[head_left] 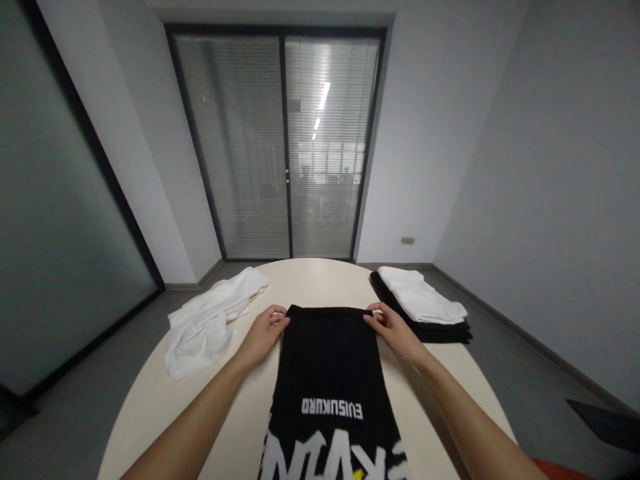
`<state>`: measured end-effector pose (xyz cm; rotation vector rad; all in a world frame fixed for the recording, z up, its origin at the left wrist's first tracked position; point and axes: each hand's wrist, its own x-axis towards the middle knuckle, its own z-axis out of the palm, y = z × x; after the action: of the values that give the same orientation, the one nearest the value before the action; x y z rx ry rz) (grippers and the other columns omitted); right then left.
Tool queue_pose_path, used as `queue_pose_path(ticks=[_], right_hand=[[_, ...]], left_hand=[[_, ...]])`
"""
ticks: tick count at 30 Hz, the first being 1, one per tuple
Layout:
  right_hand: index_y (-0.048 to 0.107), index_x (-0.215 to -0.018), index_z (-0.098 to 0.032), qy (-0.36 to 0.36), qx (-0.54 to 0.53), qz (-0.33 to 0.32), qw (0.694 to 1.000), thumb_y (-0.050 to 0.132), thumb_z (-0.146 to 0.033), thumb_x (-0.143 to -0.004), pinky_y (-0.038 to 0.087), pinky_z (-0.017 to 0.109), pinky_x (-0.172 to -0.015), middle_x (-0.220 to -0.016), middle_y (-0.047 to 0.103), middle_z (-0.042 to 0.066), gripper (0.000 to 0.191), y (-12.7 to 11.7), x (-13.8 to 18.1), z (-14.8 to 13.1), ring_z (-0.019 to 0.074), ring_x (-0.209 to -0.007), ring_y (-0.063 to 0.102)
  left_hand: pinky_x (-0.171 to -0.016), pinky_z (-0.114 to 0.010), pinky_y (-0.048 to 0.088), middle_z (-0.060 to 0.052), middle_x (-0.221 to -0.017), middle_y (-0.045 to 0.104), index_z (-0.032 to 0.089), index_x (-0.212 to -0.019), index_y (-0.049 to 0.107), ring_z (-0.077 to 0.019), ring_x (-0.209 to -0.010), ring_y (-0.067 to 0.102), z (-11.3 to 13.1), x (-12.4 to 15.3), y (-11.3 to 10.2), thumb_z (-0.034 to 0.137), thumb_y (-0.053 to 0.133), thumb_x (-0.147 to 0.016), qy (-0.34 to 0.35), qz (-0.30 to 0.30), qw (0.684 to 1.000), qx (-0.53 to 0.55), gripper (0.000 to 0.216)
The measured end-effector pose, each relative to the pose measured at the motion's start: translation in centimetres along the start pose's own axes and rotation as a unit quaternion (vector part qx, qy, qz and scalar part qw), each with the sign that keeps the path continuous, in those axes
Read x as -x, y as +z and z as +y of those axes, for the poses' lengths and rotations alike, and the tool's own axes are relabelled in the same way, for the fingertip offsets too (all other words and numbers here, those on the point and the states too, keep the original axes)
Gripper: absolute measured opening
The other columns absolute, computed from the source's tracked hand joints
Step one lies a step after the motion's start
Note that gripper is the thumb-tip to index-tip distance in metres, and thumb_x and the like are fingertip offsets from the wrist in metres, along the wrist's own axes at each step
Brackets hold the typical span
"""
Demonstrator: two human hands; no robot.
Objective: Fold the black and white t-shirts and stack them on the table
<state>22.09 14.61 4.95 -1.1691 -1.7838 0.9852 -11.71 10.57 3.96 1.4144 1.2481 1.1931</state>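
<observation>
A black garment (327, 360) with white lettering lies lengthwise on the table in front of me, folded into a long panel. The print reads upside down from here, and the near end runs out of view. My left hand (267, 330) pinches the far left corner between thumb and fingers. At the far right corner, my right hand (393, 328) grips the cloth the same way. The far edge is stretched straight between both hands. What kind of garment it is, I cannot tell.
The round cream table (310, 280) carries a crumpled white cloth (213, 320) on the left. To the right sits a folded white garment (423, 293) on top of folded black garments (445, 332). Glass doors with blinds (285, 147) stand beyond the table.
</observation>
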Motion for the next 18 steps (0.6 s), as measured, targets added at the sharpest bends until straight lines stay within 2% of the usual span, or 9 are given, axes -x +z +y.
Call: queue_pose_path(ticks=[2, 4, 5, 7, 9, 11, 14, 18], right_hand=[[0.052, -0.112, -0.023, 0.003, -0.001, -0.014, 1.000, 0.060, -0.066, -0.083, 0.035, 0.026, -0.059, -0.066, 0.041, -0.007, 0.053, 0.6, -0.3, 1.2, 0.0127, -0.060, 0.042], [0.049, -0.122, -0.023, 0.011, 0.021, -0.040, 0.999, 0.061, -0.061, -0.084, 0.037, 0.027, -0.061, -0.067, 0.046, -0.007, 0.055, 1.0, -0.3, 2.3, 0.0132, -0.061, 0.044], [0.048, -0.124, -0.024, 0.011, 0.035, -0.049, 0.998, 0.061, -0.058, -0.085, 0.038, 0.027, -0.061, -0.067, 0.047, -0.007, 0.053, 1.0, -0.3, 2.6, 0.0133, -0.061, 0.045], [0.048, -0.122, -0.025, 0.000, 0.060, -0.050, 0.997, 0.057, -0.052, -0.088, 0.038, 0.027, -0.063, -0.067, 0.047, -0.007, 0.045, 1.0, -0.1, 2.6, 0.0135, -0.062, 0.046], [0.050, -0.114, -0.025, -0.015, 0.081, -0.032, 0.996, 0.053, -0.049, -0.090, 0.039, 0.027, -0.065, -0.070, 0.049, -0.006, 0.035, 0.9, 0.0, 2.1, 0.0142, -0.065, 0.048], [0.053, -0.109, -0.024, -0.023, 0.103, -0.003, 0.994, 0.051, -0.049, -0.090, 0.041, 0.028, -0.067, -0.076, 0.053, -0.003, 0.031, 0.8, -0.1, 1.7, 0.0151, -0.068, 0.051], [0.059, -0.109, -0.022, -0.020, 0.129, 0.005, 0.991, 0.051, -0.046, -0.089, 0.042, 0.029, -0.069, -0.082, 0.057, 0.000, 0.032, 1.0, -0.5, 2.0, 0.0159, -0.070, 0.053], [0.065, -0.106, -0.018, -0.012, 0.131, 0.012, 0.991, 0.052, -0.042, -0.088, 0.044, 0.030, -0.071, -0.087, 0.062, 0.004, 0.032, 1.6, -0.9, 3.3, 0.0167, -0.071, 0.056]], left_hand=[[-0.056, -0.023, 0.042, -0.001, -0.078, 0.067, 0.021, -0.110, 0.050, -0.0153, -0.064, 0.063, -0.8, 0.0, 0.5, 0.047, 0.069, -0.077, -0.015, -0.003, 1.000, 0.027, 0.046], [-0.065, -0.027, 0.049, -0.003, -0.086, 0.069, 0.022, -0.118, 0.045, -0.0185, -0.074, 0.068, -1.4, 0.1, 0.8, 0.044, 0.070, -0.074, -0.027, -0.044, 0.998, 0.042, 0.055], [-0.069, -0.029, 0.050, -0.003, -0.090, 0.069, 0.022, -0.121, 0.044, -0.0192, -0.078, 0.068, -1.6, 0.1, 0.9, 0.042, 0.070, -0.074, -0.021, -0.055, 0.998, 0.038, 0.057], [-0.072, -0.029, 0.050, -0.004, -0.095, 0.068, 0.022, -0.120, 0.047, -0.0180, -0.082, 0.067, -1.7, 0.1, 0.9, 0.038, 0.065, -0.077, 0.018, -0.036, 0.999, 0.002, 0.049], [-0.069, -0.027, 0.048, -0.002, -0.090, 0.066, 0.020, -0.114, 0.054, -0.0154, -0.075, 0.064, -1.8, 0.0, 1.0, 0.036, 0.058, -0.083, 0.056, 0.009, 0.997, -0.057, 0.036], [-0.061, -0.025, 0.043, 0.001, -0.076, 0.060, 0.018, -0.113, 0.059, -0.0135, -0.063, 0.056, -2.1, -0.2, 1.1, 0.035, 0.053, -0.086, 0.057, 0.036, 0.992, -0.109, 0.033], [-0.058, -0.025, 0.040, 0.004, -0.068, 0.052, 0.015, -0.121, 0.061, -0.0131, -0.059, 0.049, -2.6, -0.4, 1.2, 0.032, 0.054, -0.084, 0.046, 0.035, 0.988, -0.143, 0.042], [-0.063, -0.026, 0.043, 0.002, -0.073, 0.055, 0.015, -0.127, 0.059, -0.0137, -0.063, 0.052, -3.1, -0.5, 1.0, 0.028, 0.054, -0.084, 0.043, 0.024, 0.989, -0.138, 0.045]])
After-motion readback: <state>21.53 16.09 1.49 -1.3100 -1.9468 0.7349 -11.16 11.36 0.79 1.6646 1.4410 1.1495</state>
